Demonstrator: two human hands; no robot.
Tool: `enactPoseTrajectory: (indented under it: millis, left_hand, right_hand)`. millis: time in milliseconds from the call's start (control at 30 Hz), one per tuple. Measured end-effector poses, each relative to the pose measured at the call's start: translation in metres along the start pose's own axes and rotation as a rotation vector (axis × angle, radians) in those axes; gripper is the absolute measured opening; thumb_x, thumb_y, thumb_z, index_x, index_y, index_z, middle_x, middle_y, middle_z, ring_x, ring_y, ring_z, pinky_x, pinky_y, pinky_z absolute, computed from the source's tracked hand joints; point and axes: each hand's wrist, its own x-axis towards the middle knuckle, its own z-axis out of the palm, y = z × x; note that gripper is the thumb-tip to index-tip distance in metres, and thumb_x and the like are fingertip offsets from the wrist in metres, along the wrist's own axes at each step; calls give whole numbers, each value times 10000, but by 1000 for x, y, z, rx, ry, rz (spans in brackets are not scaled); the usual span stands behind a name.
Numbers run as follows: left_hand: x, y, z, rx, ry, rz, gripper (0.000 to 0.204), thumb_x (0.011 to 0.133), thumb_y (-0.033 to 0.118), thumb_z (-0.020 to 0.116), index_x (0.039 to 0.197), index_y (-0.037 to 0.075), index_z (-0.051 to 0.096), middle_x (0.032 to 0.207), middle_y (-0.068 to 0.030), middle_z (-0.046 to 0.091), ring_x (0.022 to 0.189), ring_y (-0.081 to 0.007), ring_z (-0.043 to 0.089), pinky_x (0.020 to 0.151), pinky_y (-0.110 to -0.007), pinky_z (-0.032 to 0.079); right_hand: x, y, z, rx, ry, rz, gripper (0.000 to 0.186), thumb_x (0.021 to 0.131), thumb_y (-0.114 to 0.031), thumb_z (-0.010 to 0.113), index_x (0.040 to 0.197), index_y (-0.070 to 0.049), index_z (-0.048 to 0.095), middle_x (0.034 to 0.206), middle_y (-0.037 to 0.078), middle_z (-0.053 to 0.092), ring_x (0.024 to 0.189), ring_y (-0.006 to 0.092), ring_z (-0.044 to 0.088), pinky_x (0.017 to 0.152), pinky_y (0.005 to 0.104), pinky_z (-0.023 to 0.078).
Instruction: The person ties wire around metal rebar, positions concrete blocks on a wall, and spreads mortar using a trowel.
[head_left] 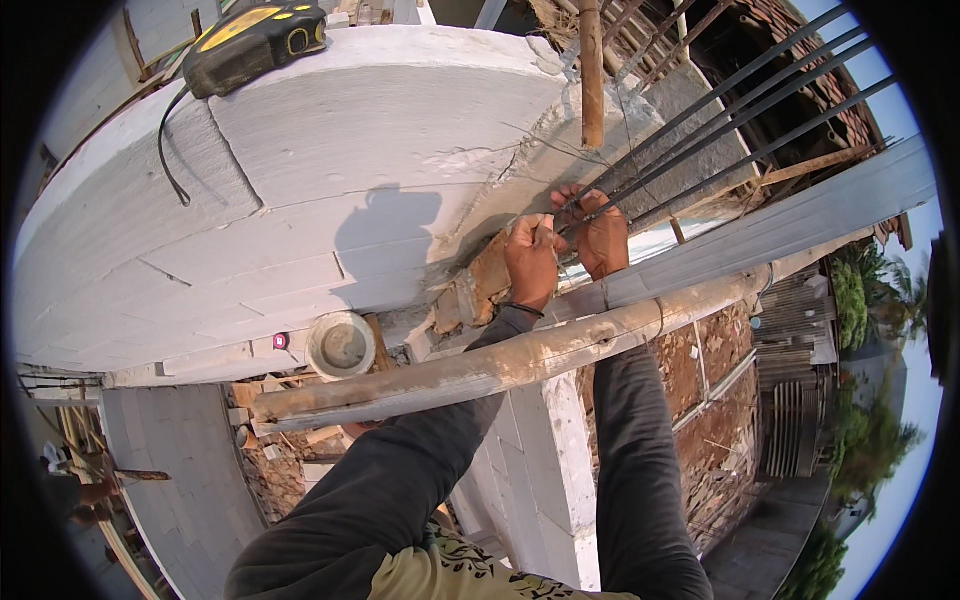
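One wide view from the wearer's head — the left of two side-by-side fisheye lenses, facing down and forward.
The shirt (455, 570) and sleeves (370, 480) sit close beneath the lens at the lower edge; the left hand (531, 265) and right hand (604, 240) lie farther off, above and right of the middle. The view reaches along the white wall (330, 120) at left, down to the ground (715, 425), and out to sky (928, 350) at the right — straight edges bowing toward the round black rim.
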Motion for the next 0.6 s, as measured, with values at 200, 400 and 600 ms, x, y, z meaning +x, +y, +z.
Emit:
enactPoseTrajectory:
  millis: [200, 400, 600]
  left_hand:
    - [17, 43, 8, 89, -26, -74, 195, 929, 193, 573, 911, 0, 555, 668, -26, 573, 591, -85, 539, 551, -224, 452]
    - [0, 28, -10, 234, -288, -306, 179, 888, 188, 634, 880, 12, 603, 718, -24, 616, 631, -84, 582, 577, -220, 477]
    - [7, 28, -22, 126, -324, -311, 115, 885, 127, 624, 880, 13, 636, 763, -61, 641, 646, -135, 606, 600, -251, 502]
  right_hand:
    - [0, -3, -11, 86, -1, -18, 60, 886, -60, 562, 904, -16, 599, 937, 113, 634, 858, 253, 632, 791, 389, 500]
    - [2, 6, -13, -49, 43, -97, 114, 912, -83, 549, 915, 5, 623, 931, 117, 659, 819, 191, 622, 720, 311, 486]
    - [2, 5, -4, -221, 33, -73, 180, 917, -112, 543, 1031, 20, 590, 1016, 132, 645, 870, 189, 600, 746, 291, 463]
